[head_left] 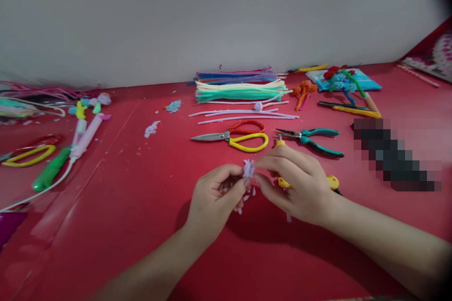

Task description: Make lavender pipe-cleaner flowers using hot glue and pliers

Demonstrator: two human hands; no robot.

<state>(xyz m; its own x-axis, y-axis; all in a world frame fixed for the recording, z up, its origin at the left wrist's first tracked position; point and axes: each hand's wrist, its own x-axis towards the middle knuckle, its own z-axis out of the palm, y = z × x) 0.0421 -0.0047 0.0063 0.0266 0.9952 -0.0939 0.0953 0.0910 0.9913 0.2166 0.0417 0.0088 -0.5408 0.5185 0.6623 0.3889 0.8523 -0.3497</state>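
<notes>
Both hands meet over the red table (141,225) near its front middle. My left hand (215,197) is closed, pinching the lower part of a small lilac pipe-cleaner tuft (248,168). My right hand (296,186) is closed too, with thumb and forefinger nipping the tuft's right side. Short lilac offcuts (247,197) lie under the hands. A yellow-handled tool (332,182) lies partly hidden beneath my right hand.
Red-and-yellow scissors (240,137) and teal pliers (310,140) lie just beyond the hands. Lilac pipe cleaners (243,114) and a cream-green bundle (240,90) sit further back. Finished pipe-cleaner flowers (341,80) are back right. A glue gun (83,138) and more scissors (28,153) are left.
</notes>
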